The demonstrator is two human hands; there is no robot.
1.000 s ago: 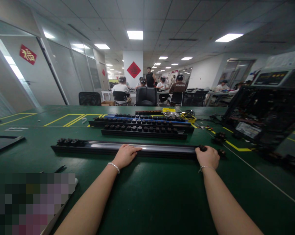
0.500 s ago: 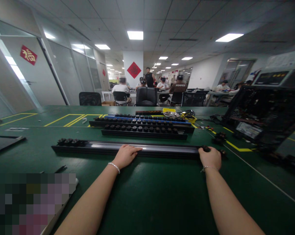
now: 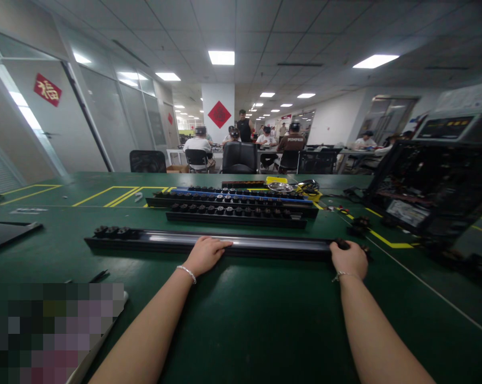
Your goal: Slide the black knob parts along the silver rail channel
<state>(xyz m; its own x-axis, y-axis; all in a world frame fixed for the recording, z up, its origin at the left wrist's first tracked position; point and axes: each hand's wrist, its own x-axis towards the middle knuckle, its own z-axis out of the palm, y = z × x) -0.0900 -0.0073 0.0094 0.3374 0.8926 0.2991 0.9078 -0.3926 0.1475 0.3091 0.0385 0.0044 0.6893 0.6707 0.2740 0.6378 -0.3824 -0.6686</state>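
Observation:
A long black rail point(image 3: 169, 239) with a shiny inner face lies crosswise on the green table before me. Several black round knob-like parts point(image 3: 112, 231) sit in its left end. My left hand point(image 3: 206, 255) grips the rail's near edge around the middle, its index finger stretched along the shiny strip and its thumb hidden. At the right end, my right hand point(image 3: 350, 259) is closed on a black round part point(image 3: 342, 245), mostly covered by my fingers. More dark parts show just past that hand.
Behind lie several similar rails point(image 3: 233, 220) filled with black parts. A clear dish point(image 3: 280, 186) and a yellow tray point(image 3: 276, 180) stand farther back. Loose black parts point(image 3: 359, 225) and a large open black case point(image 3: 433, 186) are at right. People sit at far desks.
My right hand has shifted slightly to the right along the rail's end, with the black round part still in its fingers. My left hand and the rail have stayed put.

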